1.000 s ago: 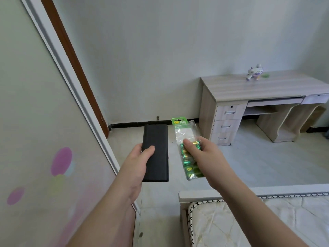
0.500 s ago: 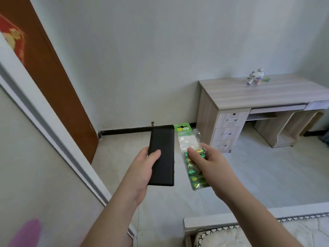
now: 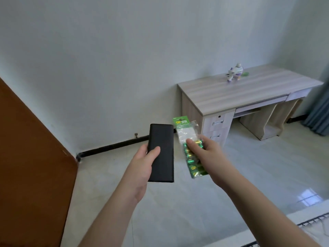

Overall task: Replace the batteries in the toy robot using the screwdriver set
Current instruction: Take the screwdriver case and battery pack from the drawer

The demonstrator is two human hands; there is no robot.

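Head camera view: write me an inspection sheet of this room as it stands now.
Surface: wooden desk by the wall, drawers on its left side.
Job's things: toy robot on the desk; black case; battery pack.
Clutter: small green item behind the toy.
Grippers: left hand holds the case; right hand holds the battery pack.
Cables: nothing seen.
Surroundings: brown door left, tiled floor, curtain right, bed edge.

Two bare forearms reach into view; no sleeves cover them; left hand (image 3: 140, 164) and right hand (image 3: 206, 154) wear no gloves, rings or watch.
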